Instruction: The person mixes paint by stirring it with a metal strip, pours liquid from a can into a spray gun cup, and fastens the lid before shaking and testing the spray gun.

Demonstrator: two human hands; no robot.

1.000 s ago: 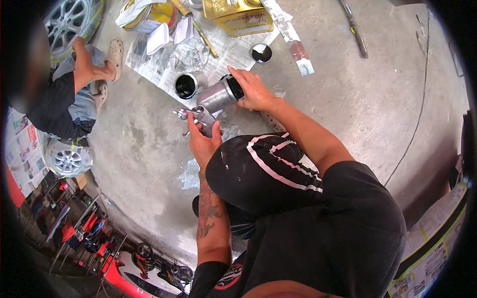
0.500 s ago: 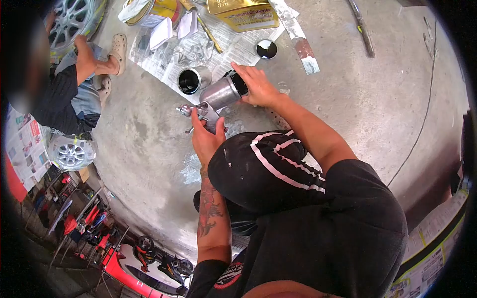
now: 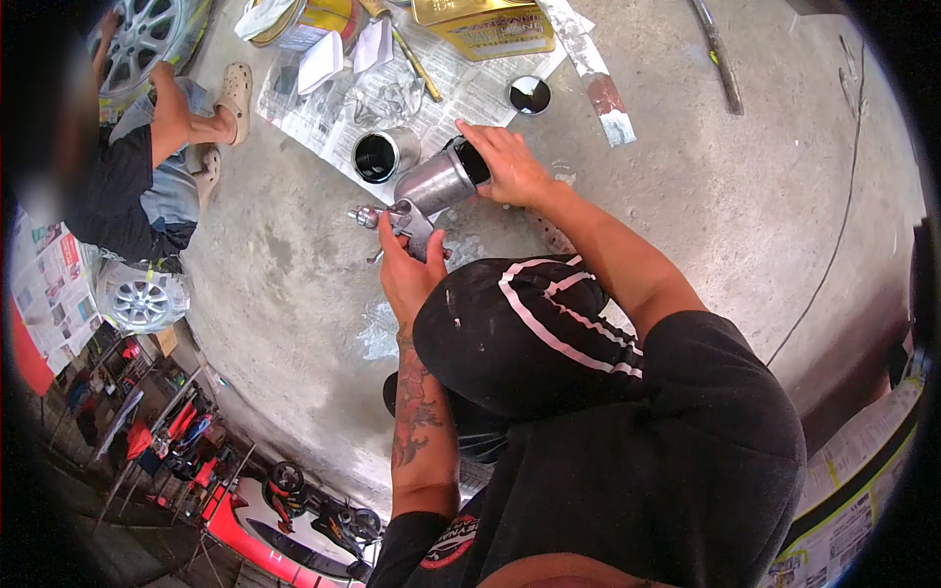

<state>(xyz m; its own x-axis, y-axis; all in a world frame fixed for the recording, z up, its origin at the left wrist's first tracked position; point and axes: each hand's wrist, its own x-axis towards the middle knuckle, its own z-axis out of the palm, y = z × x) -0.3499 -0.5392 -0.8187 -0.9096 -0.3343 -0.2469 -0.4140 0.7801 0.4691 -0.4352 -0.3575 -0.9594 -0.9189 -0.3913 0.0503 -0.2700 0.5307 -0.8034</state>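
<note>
A silver spray gun (image 3: 417, 223) lies tilted between my hands, its metal cup (image 3: 438, 184) pointing up to the right. My left hand (image 3: 407, 269) is closed around the gun body, with the nozzle sticking out to the left. At the cup's far end, my right hand (image 3: 515, 169) grips the rim; dark, glossy paint shows at the cup's mouth. Just left of the cup stands an open tin (image 3: 400, 147) with black contents. A round lid (image 3: 529, 95) smeared with black lies beyond my right hand.
Newspaper (image 3: 304, 122) covers the floor ahead, bearing a gold rectangular can (image 3: 495, 34), a brush-like stick (image 3: 417, 64) and folded paper (image 3: 321, 64). A paint-stained strip (image 3: 593, 78) lies beyond. Another person (image 3: 147, 186) sits at left near wheels (image 3: 142, 302).
</note>
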